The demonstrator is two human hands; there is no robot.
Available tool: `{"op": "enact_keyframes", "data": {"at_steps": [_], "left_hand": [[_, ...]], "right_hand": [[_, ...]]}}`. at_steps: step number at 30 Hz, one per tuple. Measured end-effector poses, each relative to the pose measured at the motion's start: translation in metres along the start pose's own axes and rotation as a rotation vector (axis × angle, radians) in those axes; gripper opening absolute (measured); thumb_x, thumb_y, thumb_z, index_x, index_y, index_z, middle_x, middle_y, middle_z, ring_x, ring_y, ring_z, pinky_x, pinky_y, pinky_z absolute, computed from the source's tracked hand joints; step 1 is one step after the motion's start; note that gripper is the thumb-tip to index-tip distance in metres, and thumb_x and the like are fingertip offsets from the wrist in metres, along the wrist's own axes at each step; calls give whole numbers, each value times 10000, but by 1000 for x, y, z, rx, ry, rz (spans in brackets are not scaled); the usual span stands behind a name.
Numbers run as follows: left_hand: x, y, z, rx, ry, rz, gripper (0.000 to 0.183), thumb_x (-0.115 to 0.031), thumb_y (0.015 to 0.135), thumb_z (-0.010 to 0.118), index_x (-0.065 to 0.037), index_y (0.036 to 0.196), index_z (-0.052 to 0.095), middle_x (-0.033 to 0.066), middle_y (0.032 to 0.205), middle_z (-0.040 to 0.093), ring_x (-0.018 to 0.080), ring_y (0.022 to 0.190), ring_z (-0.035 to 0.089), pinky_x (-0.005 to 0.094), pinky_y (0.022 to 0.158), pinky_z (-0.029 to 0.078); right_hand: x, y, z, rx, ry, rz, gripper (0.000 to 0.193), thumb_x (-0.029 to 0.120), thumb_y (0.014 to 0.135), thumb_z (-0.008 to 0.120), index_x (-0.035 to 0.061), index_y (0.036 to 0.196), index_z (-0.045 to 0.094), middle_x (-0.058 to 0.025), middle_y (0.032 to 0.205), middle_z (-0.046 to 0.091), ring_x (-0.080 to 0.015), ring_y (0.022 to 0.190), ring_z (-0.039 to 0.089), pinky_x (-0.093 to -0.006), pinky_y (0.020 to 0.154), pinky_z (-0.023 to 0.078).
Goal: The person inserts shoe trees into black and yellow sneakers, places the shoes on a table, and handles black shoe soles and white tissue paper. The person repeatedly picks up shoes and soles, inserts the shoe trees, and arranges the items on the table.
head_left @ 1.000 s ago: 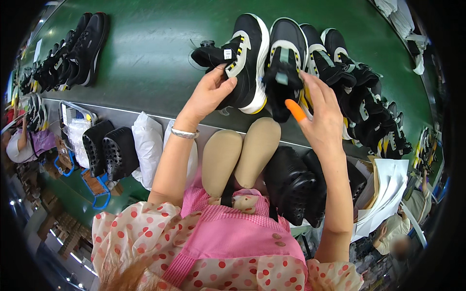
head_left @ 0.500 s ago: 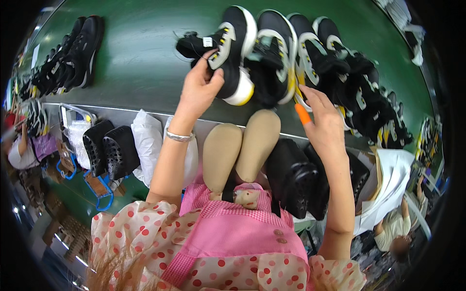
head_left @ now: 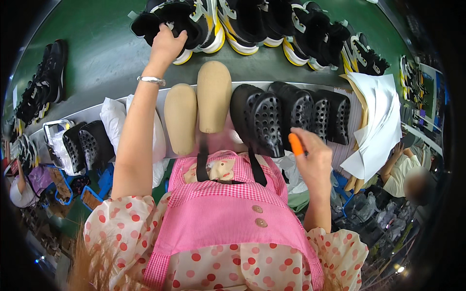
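Observation:
At the upper left my left hand grips the collar of a black sneaker with a white and yellow sole, thumb and fingers closed on it. More such sneakers stand in a row to its right. My right hand, an orange finger cover on one digit, hovers just off the lower tips of the black perforated foot-shaped forms. Its fingers are loosely bent, partly hidden, and nothing shows in them. Two beige foot-shaped forms stand upright between my arms.
A green work surface stretches behind a pale ledge. Further black shoes line the far left. White wrapped bundles lie beside my left forearm. White paper sheets hang at the right. Another person sits beyond them.
My view has shifted, so the sneakers sit higher in it. My right hand has moved away from the sneakers, down to the black forms. My left hand still holds a sneaker.

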State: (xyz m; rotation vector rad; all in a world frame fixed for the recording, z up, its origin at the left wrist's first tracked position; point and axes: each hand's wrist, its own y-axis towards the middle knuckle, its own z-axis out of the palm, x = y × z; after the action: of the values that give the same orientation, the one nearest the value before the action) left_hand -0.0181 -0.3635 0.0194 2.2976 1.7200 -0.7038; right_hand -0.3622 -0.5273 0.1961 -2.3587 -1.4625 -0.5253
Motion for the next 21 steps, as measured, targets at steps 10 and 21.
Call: {"op": "enact_keyframes", "data": {"at_steps": [10,21], "left_hand": [[9,-7,1,-14,137,11,545,-362,845,677,48,1142,474,285,1002,661,414,958,651,452,800,540],[-35,-228,3,216,213,587,613,-347,677,791,-141,1221,600,151,1400,415,376,1242,421,457,919,490]], "right_hand": [[7,-45,47,39,-397,-44,629,393,742,768,-78,1111,574,-102,699,603,-234,577,638,-332,469,505],[0,-51,59,-30,-308,-52,416,335,757,772,40,799,483,-119,685,594,-255,557,638,-338,470,507]]}}
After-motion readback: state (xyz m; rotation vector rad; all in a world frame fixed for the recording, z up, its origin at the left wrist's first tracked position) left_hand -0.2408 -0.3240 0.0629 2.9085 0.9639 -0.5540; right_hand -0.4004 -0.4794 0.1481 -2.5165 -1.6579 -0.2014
